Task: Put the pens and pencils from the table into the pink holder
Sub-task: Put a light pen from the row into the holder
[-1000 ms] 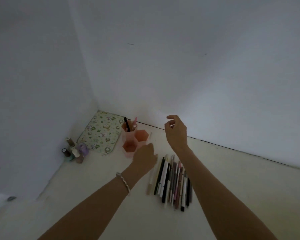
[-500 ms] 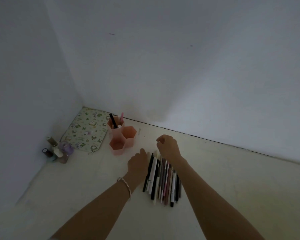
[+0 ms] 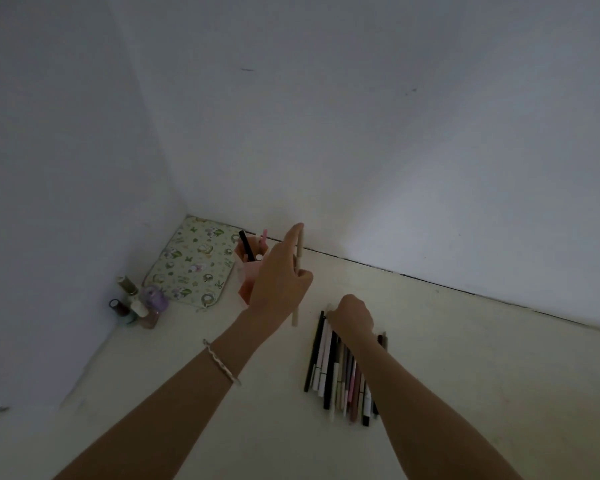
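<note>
We had our left hand (image 3: 278, 282) pinching a cream pencil (image 3: 298, 271) upright beside the pink holder (image 3: 248, 271); right hand (image 3: 352, 315) closed on the pile (image 3: 340, 372). Best lowered tip-first, straight.

Pink holder (image 3: 248, 271) near the wall (two pens inside), cream pen (image 3: 297, 278) held upright, pens (image 3: 340, 368) in a row on table

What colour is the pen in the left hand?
Cream or beige pen, seen in the head view, the only one.
</note>
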